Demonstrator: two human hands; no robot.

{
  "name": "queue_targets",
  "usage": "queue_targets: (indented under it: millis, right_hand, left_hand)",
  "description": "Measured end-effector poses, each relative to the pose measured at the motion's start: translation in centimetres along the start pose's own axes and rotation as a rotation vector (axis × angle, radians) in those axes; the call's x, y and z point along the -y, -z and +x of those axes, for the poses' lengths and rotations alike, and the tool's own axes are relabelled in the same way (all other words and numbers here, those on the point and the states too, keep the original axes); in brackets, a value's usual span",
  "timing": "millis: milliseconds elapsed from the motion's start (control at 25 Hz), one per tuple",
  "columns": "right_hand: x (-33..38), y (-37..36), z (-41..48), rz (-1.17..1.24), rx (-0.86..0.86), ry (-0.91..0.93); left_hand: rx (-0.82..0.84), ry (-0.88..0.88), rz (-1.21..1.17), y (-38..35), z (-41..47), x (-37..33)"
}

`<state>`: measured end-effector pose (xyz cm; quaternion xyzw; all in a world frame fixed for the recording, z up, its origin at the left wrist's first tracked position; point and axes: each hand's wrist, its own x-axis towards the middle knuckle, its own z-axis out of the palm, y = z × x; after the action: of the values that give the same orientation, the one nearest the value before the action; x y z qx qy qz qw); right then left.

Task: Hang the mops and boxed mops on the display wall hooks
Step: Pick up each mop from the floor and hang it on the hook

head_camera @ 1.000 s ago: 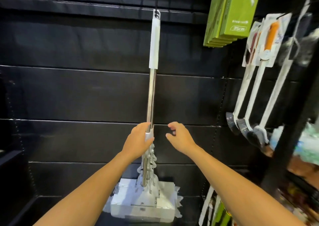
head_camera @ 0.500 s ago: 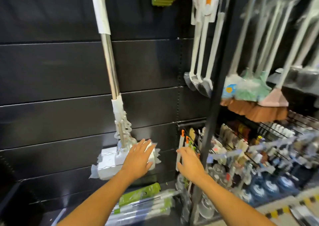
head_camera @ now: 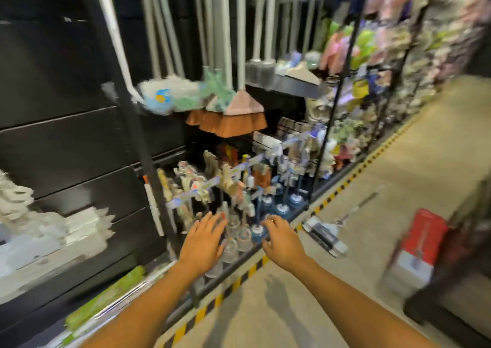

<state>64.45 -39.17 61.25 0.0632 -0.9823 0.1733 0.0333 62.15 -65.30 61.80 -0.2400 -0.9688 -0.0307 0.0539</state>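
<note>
The white sponge mop head [head_camera: 50, 228] hangs against the black display wall [head_camera: 53, 87] at the far left, blurred. Another mop [head_camera: 325, 234] with a white and black head and a metal handle lies on the floor to the right. A red and white boxed mop [head_camera: 417, 249] stands farther right by a dark cart. My left hand [head_camera: 203, 241] and my right hand [head_camera: 281, 238] are both held out, fingers spread, holding nothing, in front of the low shelf. Green boxed mops [head_camera: 106, 297] lie at the wall's foot.
Brooms [head_camera: 233, 119] and brushes hang on the rack ahead. Plungers and small brushes [head_camera: 255, 209] crowd the low shelf. A yellow and black striped line [head_camera: 239, 281] edges the concrete aisle floor. The whole view is motion-blurred.
My left hand has let go of the hung sponge mop. The view has swung right, away from the black wall, so the aisle floor and the lying mop have come into sight.
</note>
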Motion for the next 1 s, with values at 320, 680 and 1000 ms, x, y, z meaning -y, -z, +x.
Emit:
queue_targets:
  millis: [320, 680, 1000]
  right_hand:
    - [-20.1, 8.7, -11.8, 0.021, -0.222, -0.453]
    - [-34.6, 14.0, -11.8, -0.138, -0.195, -0.721]
    - [-47.3, 18.0, 3.3, -0.136, -0.196, -0.802]
  left_hand:
    - [0.027, -0.351, -0.126, -1.7, 14.2, -22.5]
    - [0.077, -0.542, -0.26, -6.3, 29.1, -34.6]
    - [0.116, -0.59, -0.241, -9.4, 50.2, -35.8]
